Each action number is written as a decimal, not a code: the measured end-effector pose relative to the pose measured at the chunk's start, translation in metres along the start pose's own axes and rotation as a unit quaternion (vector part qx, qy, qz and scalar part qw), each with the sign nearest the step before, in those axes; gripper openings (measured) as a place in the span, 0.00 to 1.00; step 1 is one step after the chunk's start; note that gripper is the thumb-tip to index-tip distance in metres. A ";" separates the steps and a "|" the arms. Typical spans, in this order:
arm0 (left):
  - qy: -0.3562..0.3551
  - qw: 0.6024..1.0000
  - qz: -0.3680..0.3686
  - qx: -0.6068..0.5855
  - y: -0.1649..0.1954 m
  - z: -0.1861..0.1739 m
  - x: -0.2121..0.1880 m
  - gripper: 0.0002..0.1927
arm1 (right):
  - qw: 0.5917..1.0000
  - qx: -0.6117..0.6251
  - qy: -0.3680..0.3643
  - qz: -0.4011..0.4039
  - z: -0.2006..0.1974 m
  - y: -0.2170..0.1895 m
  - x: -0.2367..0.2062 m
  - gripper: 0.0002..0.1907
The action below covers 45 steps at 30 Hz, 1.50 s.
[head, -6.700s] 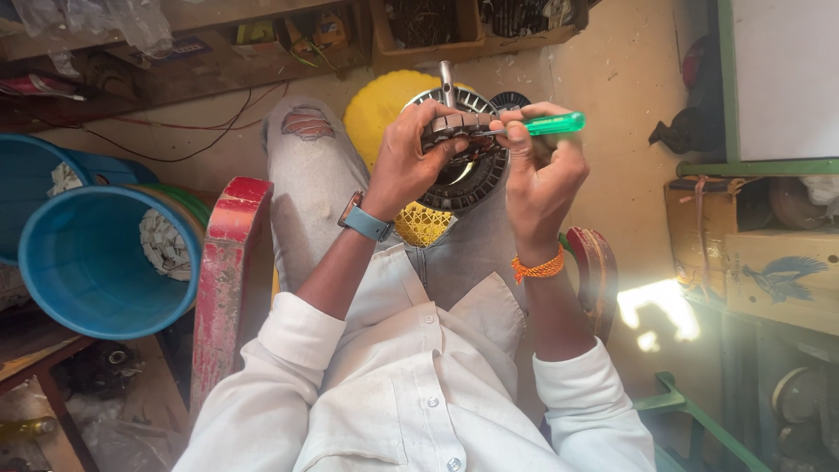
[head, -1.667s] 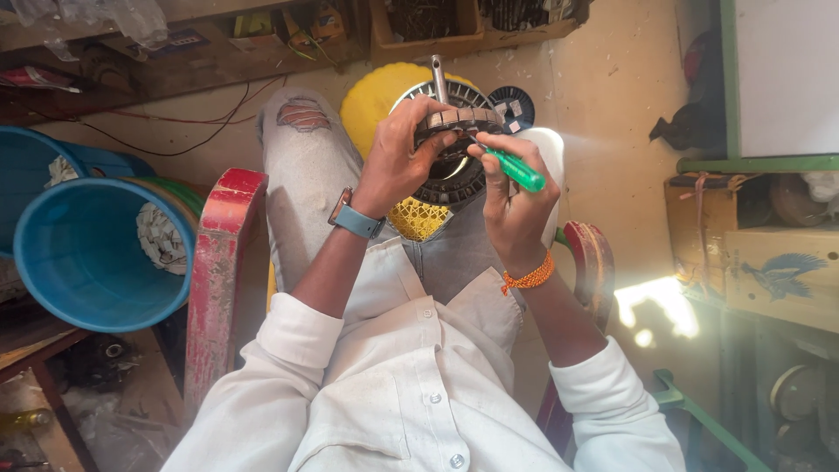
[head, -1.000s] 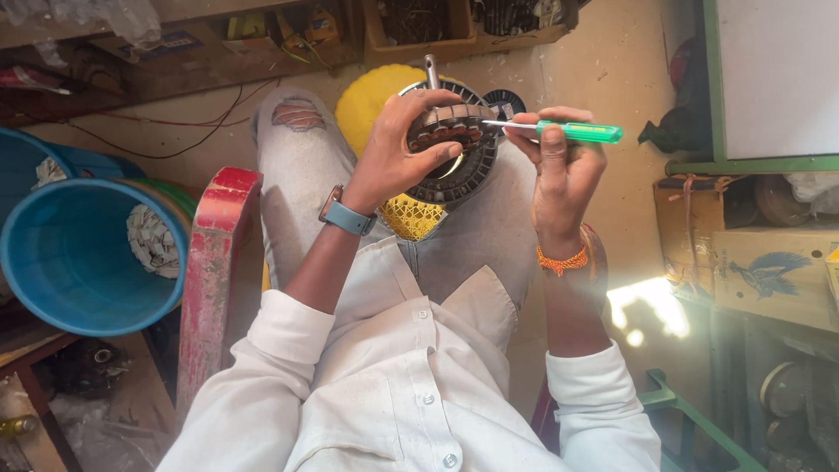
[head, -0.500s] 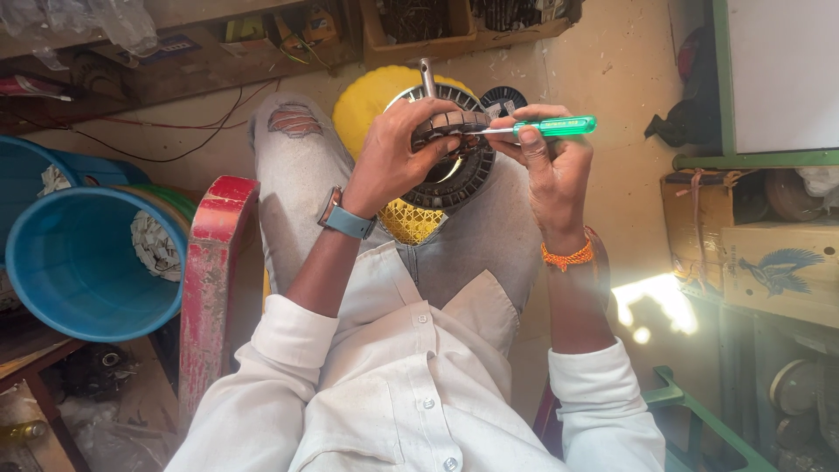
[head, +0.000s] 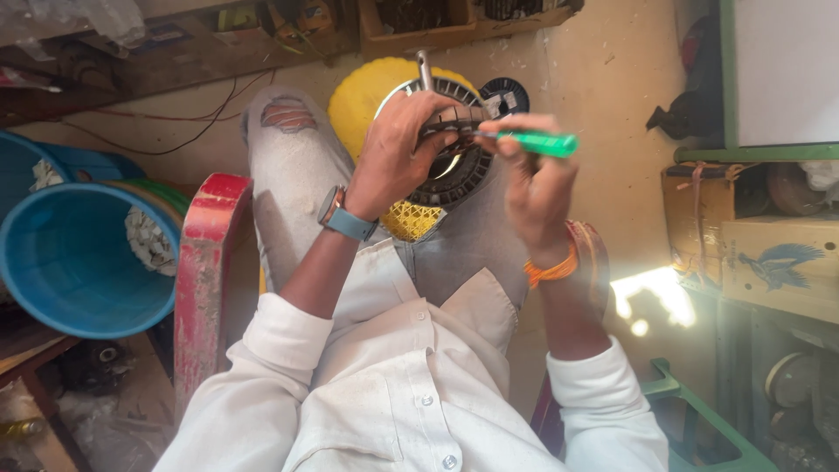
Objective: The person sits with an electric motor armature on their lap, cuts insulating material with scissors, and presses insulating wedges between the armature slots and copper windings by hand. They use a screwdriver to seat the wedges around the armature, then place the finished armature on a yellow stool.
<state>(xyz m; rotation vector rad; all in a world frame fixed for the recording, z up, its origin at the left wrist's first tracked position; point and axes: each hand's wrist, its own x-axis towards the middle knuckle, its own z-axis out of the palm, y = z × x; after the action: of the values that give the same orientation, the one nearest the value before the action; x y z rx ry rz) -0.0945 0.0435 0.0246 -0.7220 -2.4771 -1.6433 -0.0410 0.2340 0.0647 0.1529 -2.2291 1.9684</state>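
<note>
two hands (head: 398,153) (head: 533,188), one motor stator (head: 454,149), one green-handled screwdriver (head: 535,142).

A tan, scuffed concrete floor (head: 603,79) is seen, crossed by a patch of bright sunlight (head: 651,293). A round blue plastic tub (head: 83,262) is set beside a red-painted wooden chair frame (head: 201,280). Cluttered wooden shelving (head: 175,52) is ranged along the top edge, and a green metal frame (head: 699,411) is placed low at the right.

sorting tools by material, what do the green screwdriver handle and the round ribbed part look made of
Screwdriver handle: translucent green plastic, glossy, seemingly; light glows through it. Round ribbed part: dark metal, likely, with evenly spaced ribs around the rim and a bare steel shaft.
</note>
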 end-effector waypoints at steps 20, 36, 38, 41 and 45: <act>-0.003 0.989 -0.062 -0.133 -0.003 -0.009 -0.005 0.18 | 0.996 0.072 0.047 0.038 -0.008 0.008 -0.004 0.18; 0.018 0.998 -0.052 -0.007 0.003 0.003 -0.002 0.15 | 0.990 -0.129 0.011 -0.052 0.014 -0.001 -0.017 0.15; 0.024 0.999 -0.038 -0.015 0.000 0.004 -0.001 0.15 | 0.989 -0.123 -0.006 -0.076 0.012 -0.005 -0.014 0.14; 0.028 0.999 -0.038 -0.014 -0.001 0.004 -0.004 0.16 | 0.988 -0.133 -0.056 -0.060 -0.005 -0.007 -0.002 0.13; 0.017 0.999 -0.042 -0.013 0.002 0.002 -0.003 0.15 | 0.987 -0.116 -0.114 -0.006 -0.025 -0.002 0.014 0.14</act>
<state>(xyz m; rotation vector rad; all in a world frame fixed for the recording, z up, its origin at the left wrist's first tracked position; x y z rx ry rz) -0.0904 0.0450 0.0244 -0.5960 -2.4978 -1.7046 -0.0529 0.2588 0.0721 0.3772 -2.5722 1.7443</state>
